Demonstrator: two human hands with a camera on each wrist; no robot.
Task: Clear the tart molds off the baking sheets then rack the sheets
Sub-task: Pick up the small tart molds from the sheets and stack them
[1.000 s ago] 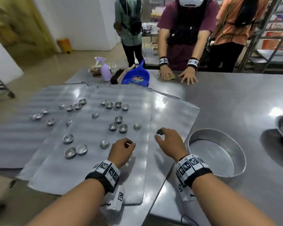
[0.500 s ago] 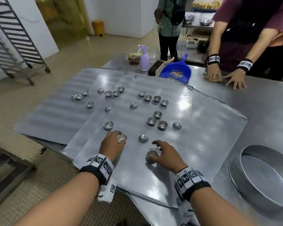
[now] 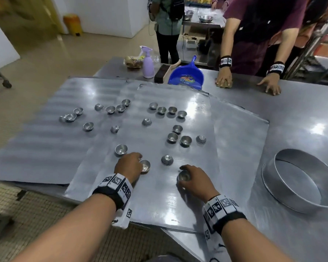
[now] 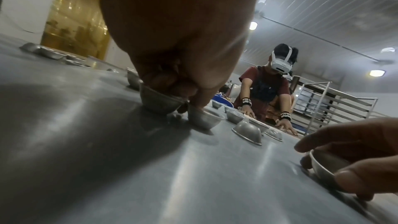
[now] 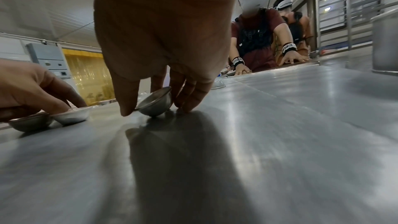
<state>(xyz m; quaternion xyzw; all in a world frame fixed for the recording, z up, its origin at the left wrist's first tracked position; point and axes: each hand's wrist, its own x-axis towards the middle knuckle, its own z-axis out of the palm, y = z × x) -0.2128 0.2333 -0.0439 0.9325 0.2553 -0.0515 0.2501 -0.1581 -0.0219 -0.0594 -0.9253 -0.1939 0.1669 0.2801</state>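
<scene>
Several small silver tart molds (image 3: 172,138) lie scattered over overlapping baking sheets (image 3: 159,205) on a steel table. My left hand (image 3: 134,161) is at the top sheet's near left. In the left wrist view its fingers (image 4: 172,83) curl into one mold (image 4: 158,103) while the thumb touches a second mold (image 4: 204,118) beside it. My right hand (image 3: 187,170) grips another mold (image 3: 184,176) near the front middle. The right wrist view shows this mold (image 5: 155,105) tilted, pinched between thumb and fingers just above the sheet.
A round cake pan (image 3: 299,188) stands on the table to the right. A blue dustpan (image 3: 186,76), a brush and a purple spray bottle (image 3: 147,65) sit at the far edge. A person's hands (image 3: 223,78) rest on the far side. The rack's wheel (image 3: 7,84) shows far left.
My right hand, empty a second ago, has come left and taken hold of a mold. My left hand has reached a further mold. The view has swung left.
</scene>
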